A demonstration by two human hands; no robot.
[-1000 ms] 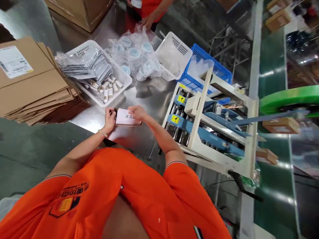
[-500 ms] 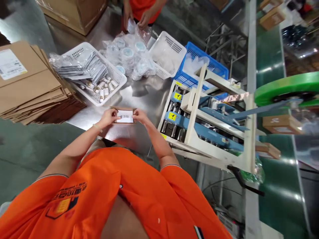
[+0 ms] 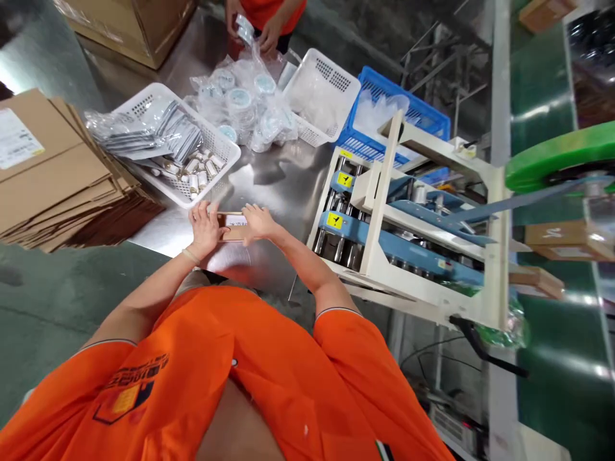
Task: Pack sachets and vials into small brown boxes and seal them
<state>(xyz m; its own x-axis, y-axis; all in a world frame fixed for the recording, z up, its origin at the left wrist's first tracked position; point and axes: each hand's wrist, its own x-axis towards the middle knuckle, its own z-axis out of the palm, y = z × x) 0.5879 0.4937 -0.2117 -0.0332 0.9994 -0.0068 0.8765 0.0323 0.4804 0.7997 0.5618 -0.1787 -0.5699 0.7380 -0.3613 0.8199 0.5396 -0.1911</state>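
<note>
The left hand [image 3: 204,225] and the right hand [image 3: 257,222] both press on a small flat brown cardboard box with a white label [image 3: 231,226], which lies on the shiny steel worktop [image 3: 273,186] just in front of the person's orange shirt [image 3: 230,371]. The left grip lies spread against the box's left end, fingers extended rather than curled; the right grip lies over its right end, fingers flat across the top edge (the box is pinned between the two hands, and its label shows only as a narrow strip between them). Just beyond the hands stands a white perforated plastic basket [image 3: 144,105] holding silver foil pouches and a row of small white tubes. Left of it rests a stack of flattened brown cardboard cartons [image 3: 57,186]. Farther back lies a heap of clear plastic bags with round white discs [image 3: 245,105], then a second white basket [image 3: 321,96] and a blue plastic crate [image 3: 413,121]. To the right of the box stands a cream and blue roller machine with yellow warning stickers [image 3: 394,218], near but apart from the right forearm. At the far edge of the worktop another person's hands [image 3: 252,25] hold a clear bag.
</note>
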